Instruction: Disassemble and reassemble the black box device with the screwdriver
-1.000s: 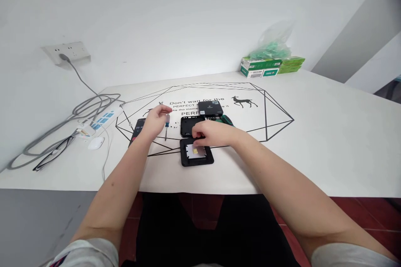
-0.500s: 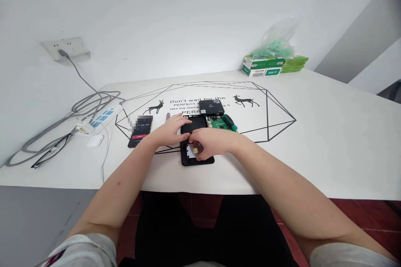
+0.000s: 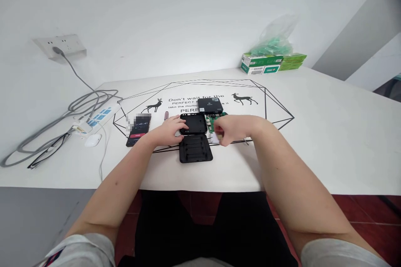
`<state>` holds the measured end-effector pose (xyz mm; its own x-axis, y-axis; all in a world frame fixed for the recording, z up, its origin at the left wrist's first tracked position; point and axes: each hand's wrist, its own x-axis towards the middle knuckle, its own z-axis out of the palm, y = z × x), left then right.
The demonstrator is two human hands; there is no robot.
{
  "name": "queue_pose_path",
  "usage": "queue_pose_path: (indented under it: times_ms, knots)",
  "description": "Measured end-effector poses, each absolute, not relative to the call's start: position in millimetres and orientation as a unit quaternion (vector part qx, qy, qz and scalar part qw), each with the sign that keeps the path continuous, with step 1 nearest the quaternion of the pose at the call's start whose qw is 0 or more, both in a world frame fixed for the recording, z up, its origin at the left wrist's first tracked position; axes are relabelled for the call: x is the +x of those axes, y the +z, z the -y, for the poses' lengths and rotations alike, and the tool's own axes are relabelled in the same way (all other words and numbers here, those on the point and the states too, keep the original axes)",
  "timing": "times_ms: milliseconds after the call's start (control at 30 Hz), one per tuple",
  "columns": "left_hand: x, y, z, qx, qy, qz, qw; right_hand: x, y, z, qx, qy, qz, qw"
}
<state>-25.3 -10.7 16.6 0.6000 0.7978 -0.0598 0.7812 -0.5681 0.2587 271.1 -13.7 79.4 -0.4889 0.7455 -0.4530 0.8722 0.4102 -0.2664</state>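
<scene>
Two black plastic shells lie one in front of the other: the upper shell (image 3: 196,124) and, nearer the table edge, the lower shell (image 3: 196,149) with ridges inside. The fingers of my left hand (image 3: 171,130) are spread, with the tips resting on the left side of the upper shell. My right hand (image 3: 232,128) is closed on a small white piece (image 3: 215,138), to the right of the shells. Partly under that hand lies a green circuit board (image 3: 209,123). Behind the board sits a black box (image 3: 210,105).
A phone (image 3: 138,130) lies left of my left hand, with a small brownish item (image 3: 166,115) behind. Further left are a power strip (image 3: 100,119), coiled cable, glasses (image 3: 48,150) and a white mouse-like object (image 3: 93,140). Green boxes (image 3: 262,61) stand against the wall.
My right hand has moved right, carrying the white piece out of the lower shell to beside the board. The lower shell's ridged inside is now uncovered. My left hand stays on the upper shell.
</scene>
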Motion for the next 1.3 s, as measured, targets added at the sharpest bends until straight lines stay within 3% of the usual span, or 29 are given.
queue_pose_path:
  times_ms: [433, 633, 733, 967, 1300]
  knots:
    - [-27, 12, 7, 0.887, 0.086, -0.426, 0.154, 267, 66, 13, 0.487, -0.220, -0.826, 0.180]
    - [-25, 15, 7, 0.894, 0.086, -0.417, 0.140, 267, 65, 9, 0.484, -0.253, -0.826, 0.141]
    - [-24, 16, 7, 0.895, 0.084, -0.416, 0.140, 269, 66, 4, 0.511, -0.214, -0.825, 0.113]
    - [-25, 15, 7, 0.893, 0.099, -0.413, 0.148, 272, 63, -5, 0.556, -0.196, -0.797, 0.130]
    - [-27, 15, 11, 0.874, 0.101, -0.450, 0.151, 278, 65, -6, 0.526, -0.186, -0.826, 0.084]
